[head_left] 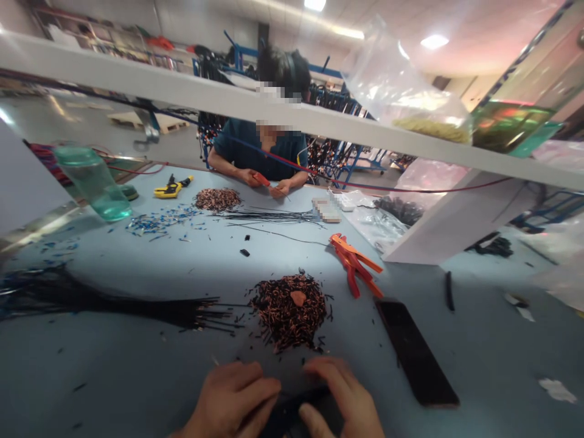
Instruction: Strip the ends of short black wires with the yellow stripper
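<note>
My left hand and my right hand meet at the near table edge, both closed around a dark object that is mostly hidden between them; I cannot tell what it is. Just beyond my fingers lies a pile of black and copper wire scraps with a small orange piece on top. A bundle of thin black wires stretches across the table to the left of that pile.
Orange wire strippers lie right of the pile, a black phone nearer me. Across the light blue table a person works with a red tool beside another scrap pile. A green bottle, yellow cutters and a white shelf are there too.
</note>
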{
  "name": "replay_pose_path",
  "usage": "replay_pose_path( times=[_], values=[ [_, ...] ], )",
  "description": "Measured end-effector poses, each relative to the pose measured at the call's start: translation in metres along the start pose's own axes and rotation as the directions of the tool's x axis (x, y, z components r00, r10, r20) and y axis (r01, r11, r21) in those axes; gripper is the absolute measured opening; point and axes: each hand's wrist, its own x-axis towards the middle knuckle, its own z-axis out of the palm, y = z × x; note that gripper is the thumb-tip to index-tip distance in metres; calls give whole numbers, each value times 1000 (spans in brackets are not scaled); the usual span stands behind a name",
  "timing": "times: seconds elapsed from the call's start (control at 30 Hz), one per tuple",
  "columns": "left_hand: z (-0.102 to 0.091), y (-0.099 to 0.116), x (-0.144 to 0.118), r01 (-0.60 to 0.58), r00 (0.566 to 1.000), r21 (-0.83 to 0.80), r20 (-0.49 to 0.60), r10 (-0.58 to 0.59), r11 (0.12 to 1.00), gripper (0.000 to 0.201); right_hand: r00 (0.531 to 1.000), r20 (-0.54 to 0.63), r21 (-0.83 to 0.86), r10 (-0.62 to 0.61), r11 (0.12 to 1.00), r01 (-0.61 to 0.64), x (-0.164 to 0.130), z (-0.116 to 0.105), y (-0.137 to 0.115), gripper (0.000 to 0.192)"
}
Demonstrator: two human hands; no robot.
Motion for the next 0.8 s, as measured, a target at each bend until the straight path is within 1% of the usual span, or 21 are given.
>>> replay_pose_path(
  times=[0.03, 0.07, 0.13, 0.2, 0.27, 0.33, 0.4, 0.43, 0.5, 0.57, 0.63, 0.7, 0.8],
  values=[
    [1, 0, 0, -37, 999, 8, -4, 37, 999, 21, 1000, -16, 11, 12, 1000, -12, 0, -1, -1, 31],
    [2, 0, 0, -71, 997, 9, -15, 71, 997, 22, 999, -25, 11, -21, 1000, 21, 0, -1, -2, 27],
    [4, 0, 0, -120, 992, -5, -42, 120, 993, 24, 990, -48, -11, -136, 991, 136, 0, 5, -5, 23],
    [5, 0, -1, -127, 991, -18, -41, 126, 992, 25, 972, -93, -45, -215, 976, 212, 1, 13, -6, 26],
    [6, 0, -2, -109, 994, -14, -19, 109, 994, 25, 968, -109, -54, -227, 973, 222, 2, 18, -7, 30],
    [7, -1, -3, -103, 995, -11, -15, 103, 995, 24, 971, -114, -27, -208, 978, 206, 1, 19, -8, 33],
    [7, -2, -4, -105, 994, -26, -29, 104, 994, 22, 986, -95, 49, -138, 988, 143, -1, 16, -7, 36],
    [7, -3, -4, -95, 995, -41, -38, 94, 995, 21, 995, -56, 106, -79, 991, 84, -3, 14, -6, 37],
    [6, -4, -4, -66, 996, -81, -58, 61, 995, 18, 997, 62, 212, 47, 976, -59, -7, 9, -3, 34],
    [5, -4, -4, -35, 998, -100, -53, 30, 994, 17, 977, 170, 260, 130, 950, -172, -11, 5, 0, 28],
    [3, -4, -5, -33, 999, -66, -21, 31, 997, 19, 963, 212, 257, 167, 941, -220, -13, 2, 2, 25],
    [3, -3, -6, -46, 999, 13, 3, 46, 999, 21, 955, 218, 226, 200, 942, -248, -12, 1, 3, 24],
    [5, -1, -6, -89, 994, 116, -53, 96, 989, 23, 957, 200, 179, 211, 952, -247, -10, 0, 2, 23]
  ],
)
